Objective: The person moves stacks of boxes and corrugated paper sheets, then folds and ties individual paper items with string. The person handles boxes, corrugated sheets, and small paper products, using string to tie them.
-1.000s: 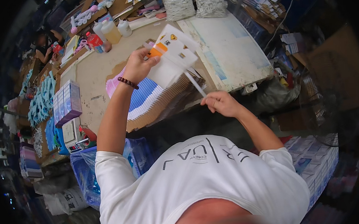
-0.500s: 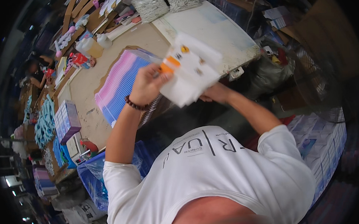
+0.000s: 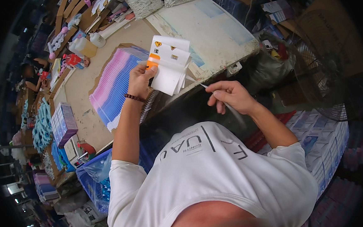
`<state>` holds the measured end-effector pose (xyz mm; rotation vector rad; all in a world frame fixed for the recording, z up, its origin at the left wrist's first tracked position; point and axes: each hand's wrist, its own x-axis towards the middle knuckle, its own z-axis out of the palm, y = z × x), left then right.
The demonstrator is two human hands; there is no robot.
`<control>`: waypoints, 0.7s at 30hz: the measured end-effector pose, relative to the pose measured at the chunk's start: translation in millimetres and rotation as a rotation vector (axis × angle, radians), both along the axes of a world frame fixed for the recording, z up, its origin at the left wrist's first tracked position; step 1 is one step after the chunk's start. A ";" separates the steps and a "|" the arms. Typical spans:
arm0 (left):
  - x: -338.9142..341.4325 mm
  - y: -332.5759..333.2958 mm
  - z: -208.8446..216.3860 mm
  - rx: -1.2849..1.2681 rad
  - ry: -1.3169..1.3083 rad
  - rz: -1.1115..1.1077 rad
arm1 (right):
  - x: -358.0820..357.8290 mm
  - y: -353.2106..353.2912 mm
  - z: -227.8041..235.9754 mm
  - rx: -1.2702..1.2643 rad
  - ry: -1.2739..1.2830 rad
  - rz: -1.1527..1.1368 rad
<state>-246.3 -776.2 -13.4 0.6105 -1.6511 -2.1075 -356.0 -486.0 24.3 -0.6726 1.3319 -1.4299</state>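
Note:
My left hand, with a beaded bracelet at the wrist, is closed on several white paper sheets with curling edges. They carry small yellow and black printed marks and an orange patch by the thumb. To the right, my right hand is apart from the sheets, its fingers pinched on a thin pale strip; the strip's lower end is blurred, and its material is unclear. Under and left of the sheets, a fanned stack of pink and blue striped cartons lies on the table.
A white board covers the table's far right. Bags of small white pieces stand behind. Jugs and a purple-white box stand left. A fan and packed boxes are at right. Another person sits far left.
My right hand has come away from the sheets to the right, and a thin pale strip now shows in it. My left hand's sheets have shifted left and stand more upright.

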 end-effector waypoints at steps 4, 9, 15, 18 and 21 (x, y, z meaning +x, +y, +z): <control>-9.6 0.5 -24.9 0.052 -0.043 0.015 | -2.0 3.2 8.0 -0.389 -0.218 -0.028; -13.7 2.9 -34.9 0.067 -0.115 -0.014 | -26.1 9.0 10.3 -0.528 0.055 -0.233; -34.9 23.6 -25.8 0.229 -0.082 -0.037 | -65.7 38.3 -0.2 -0.438 0.215 -0.613; -65.4 46.4 -26.9 0.157 -0.036 -0.075 | -74.0 60.7 -2.7 -0.446 0.150 -0.787; -99.0 78.4 -31.4 0.015 -0.030 -0.113 | -75.9 85.9 -5.1 -0.411 0.161 -0.818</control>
